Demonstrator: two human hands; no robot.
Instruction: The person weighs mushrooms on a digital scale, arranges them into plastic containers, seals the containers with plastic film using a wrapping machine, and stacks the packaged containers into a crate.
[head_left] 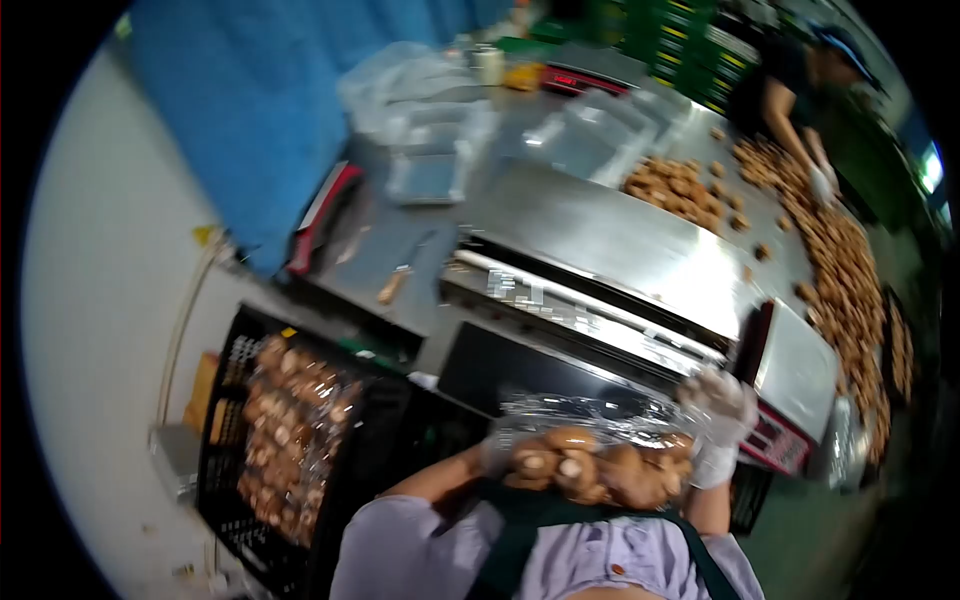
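Note:
A clear plastic bag of brown mushrooms (600, 468) is held up against my chest, just in front of the wrapping machine (590, 310). My right hand (718, 415), in a white glove, is closed at the bag's right edge. At the bag's left edge is my left hand (497, 450), also gloved; it is mostly hidden behind the film and blurred, so its fingers cannot be made out. The bag's upper film is loose and shiny above the mushrooms.
A black crate (225, 440) with bagged mushrooms stands at left. Scales (800, 365) sit at right, beside loose mushrooms (840, 270). Clear trays (430, 160) and a wooden-handled tool (393, 288) lie on the metal table. A co-worker (790, 95) reaches into mushrooms at upper right.

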